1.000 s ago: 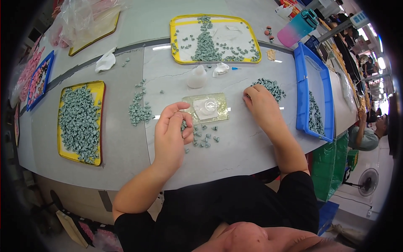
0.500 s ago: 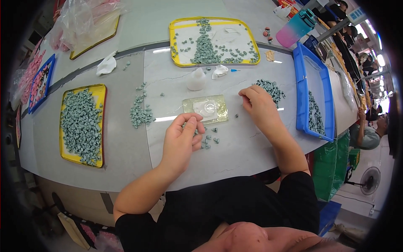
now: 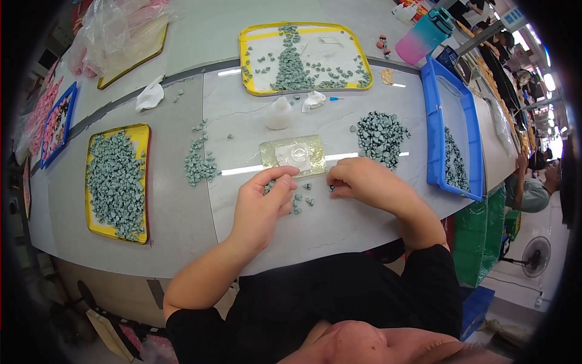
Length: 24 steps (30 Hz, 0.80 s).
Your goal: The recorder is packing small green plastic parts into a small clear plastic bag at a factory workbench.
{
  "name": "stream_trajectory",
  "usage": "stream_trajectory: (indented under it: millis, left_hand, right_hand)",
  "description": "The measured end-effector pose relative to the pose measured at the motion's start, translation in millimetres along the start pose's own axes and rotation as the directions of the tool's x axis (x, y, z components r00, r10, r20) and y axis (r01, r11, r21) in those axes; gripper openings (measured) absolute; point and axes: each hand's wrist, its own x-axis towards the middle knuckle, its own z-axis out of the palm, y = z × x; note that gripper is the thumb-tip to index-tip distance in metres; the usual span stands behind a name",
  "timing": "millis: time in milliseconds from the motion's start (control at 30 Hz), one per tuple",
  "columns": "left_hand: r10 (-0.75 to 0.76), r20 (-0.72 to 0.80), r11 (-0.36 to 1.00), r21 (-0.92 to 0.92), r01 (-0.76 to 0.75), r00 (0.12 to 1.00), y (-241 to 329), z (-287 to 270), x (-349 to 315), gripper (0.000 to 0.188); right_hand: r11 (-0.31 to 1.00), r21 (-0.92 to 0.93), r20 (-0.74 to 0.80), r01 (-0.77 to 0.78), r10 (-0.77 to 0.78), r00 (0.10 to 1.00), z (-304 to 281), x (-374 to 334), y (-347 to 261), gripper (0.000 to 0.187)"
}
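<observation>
My left hand (image 3: 262,203) is closed, thumb against forefinger, at the near left edge of a yellowish translucent pad (image 3: 314,145). What its fingertips hold is too small to make out. Several small grey-green pieces (image 3: 297,204) lie on the table beside its fingers. My right hand (image 3: 373,187) is bent down at the pad's near right corner, fingers pinched on a small dark green piece (image 3: 331,188). On the pad lie a white sheet (image 3: 284,153) and a clear round blob (image 3: 299,155). A pile of darker green pieces (image 3: 383,139) lies beyond my right hand.
Behind the pad stand a white squeeze bottle (image 3: 279,115) and a crumpled white tissue (image 3: 313,101). Yellow-rimmed trays of green pieces sit at the left (image 3: 147,182) and far side (image 3: 245,60). A blue bin (image 3: 433,121) and a tall bottle (image 3: 424,36) stand right.
My right hand has moved from the darker pile toward me and left, down to the pad's near corner, uncovering the pile. My left hand stays nearly in place.
</observation>
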Motion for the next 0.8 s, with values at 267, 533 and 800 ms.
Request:
stream_trajectory:
  millis: [267, 533, 800]
  left_hand:
    - [-0.043, 0.037, 0.999, -0.018, 0.044, 0.998, -0.9, 1.1, -0.3, 0.019]
    - [-0.088, 0.138, 0.99, 0.125, 0.071, 0.986, -5.2, 0.2, -6.0, 0.025]
    - [-0.013, 0.109, 0.975, 0.224, -0.012, 0.994, 9.5, -19.5, -18.0, 0.026]
  right_hand:
    - [0.964, 0.257, -0.06, -0.07, 0.088, 0.994, -9.2, -2.0, -10.1, 0.015]
    - [0.653, 0.725, -0.332, 0.218, 0.053, 0.942, 16.4, 5.7, -31.6, 0.015]
    - [0.909, 0.254, -0.555, 0.33, -0.142, 0.819, 31.2, 22.9, -56.4, 0.02]
